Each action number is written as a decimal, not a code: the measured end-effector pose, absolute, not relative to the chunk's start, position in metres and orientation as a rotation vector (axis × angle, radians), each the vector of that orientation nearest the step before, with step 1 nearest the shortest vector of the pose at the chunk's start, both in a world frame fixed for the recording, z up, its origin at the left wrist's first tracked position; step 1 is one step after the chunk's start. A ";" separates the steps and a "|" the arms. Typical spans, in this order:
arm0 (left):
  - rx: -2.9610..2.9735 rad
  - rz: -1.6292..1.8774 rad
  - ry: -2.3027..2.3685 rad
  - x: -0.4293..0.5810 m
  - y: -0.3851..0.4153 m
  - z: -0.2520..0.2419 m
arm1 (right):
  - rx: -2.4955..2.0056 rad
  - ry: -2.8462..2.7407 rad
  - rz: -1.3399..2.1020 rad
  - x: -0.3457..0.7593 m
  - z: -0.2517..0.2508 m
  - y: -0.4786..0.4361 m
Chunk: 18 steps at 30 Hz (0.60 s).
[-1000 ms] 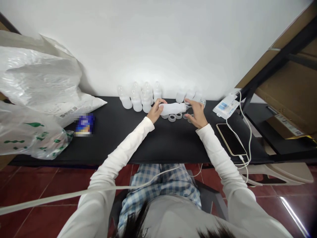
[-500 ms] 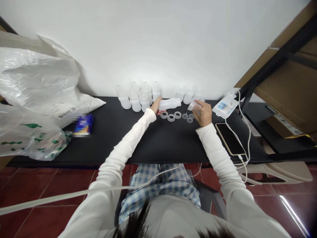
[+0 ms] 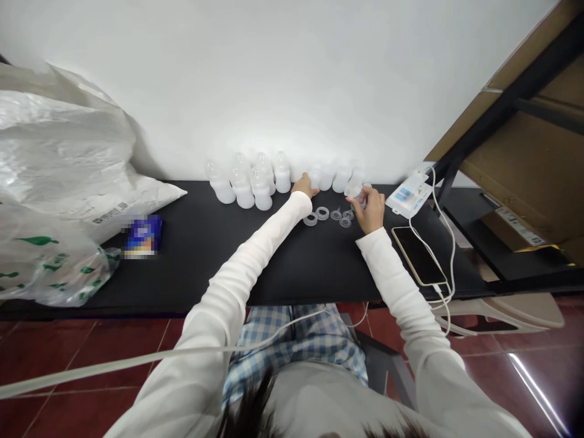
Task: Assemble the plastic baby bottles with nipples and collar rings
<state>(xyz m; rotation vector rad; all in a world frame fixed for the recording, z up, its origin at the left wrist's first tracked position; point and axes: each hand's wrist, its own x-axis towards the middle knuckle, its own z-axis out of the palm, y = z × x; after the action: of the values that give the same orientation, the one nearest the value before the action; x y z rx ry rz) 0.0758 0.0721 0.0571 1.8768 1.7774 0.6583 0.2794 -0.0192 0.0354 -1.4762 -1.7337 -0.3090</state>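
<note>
A plain white wall (image 3: 274, 73) rises beyond both hands; below them lies red tiled floor (image 3: 114, 353). Between, a long black tabletop (image 3: 182, 243) bears everything handled. Well right of the grip, brown cardboard boxes (image 3: 542, 146) fill a black rack; well left, a bulging white plastic sack (image 3: 68, 140) and a clear green-printed bag (image 3: 55, 261) crowd that end, a blurred blue packet (image 3: 143, 236) beside them. Just right of the right hand (image 3: 371, 210) are a flat white-and-blue package (image 3: 410, 193) and a black-screened phone (image 3: 417, 255), crossed by a white cable (image 3: 449, 228).

Six frosted bottles with clear domed tops (image 3: 261, 190) stand left of the left hand (image 3: 305, 185). Four topless frosted bottles (image 3: 342, 179) stand between and behind the hands; the left fingers meet the leftmost, but I cannot tell whether they grasp it. The right hand pinches a translucent plastic cap (image 3: 353, 190). Nearer the person lie two visible pale rings (image 3: 322, 213) and at least three clear discs (image 3: 345, 222).
</note>
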 end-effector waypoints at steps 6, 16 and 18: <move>1.812 0.767 1.817 0.087 0.092 0.043 | -1.480 -1.836 -0.266 0.276 0.038 -0.020; 1.889 1.205 1.214 0.069 0.018 0.028 | -1.424 -1.924 -0.064 0.253 0.041 -0.024; 1.798 1.124 0.985 0.063 0.001 0.030 | -1.364 -1.979 0.011 0.245 0.040 -0.025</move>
<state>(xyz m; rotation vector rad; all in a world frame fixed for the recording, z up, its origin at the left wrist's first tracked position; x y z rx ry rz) 0.0629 0.0005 0.0302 1.7977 0.9850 1.1244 0.2445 -0.0251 0.0400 -1.3638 -1.9786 0.0108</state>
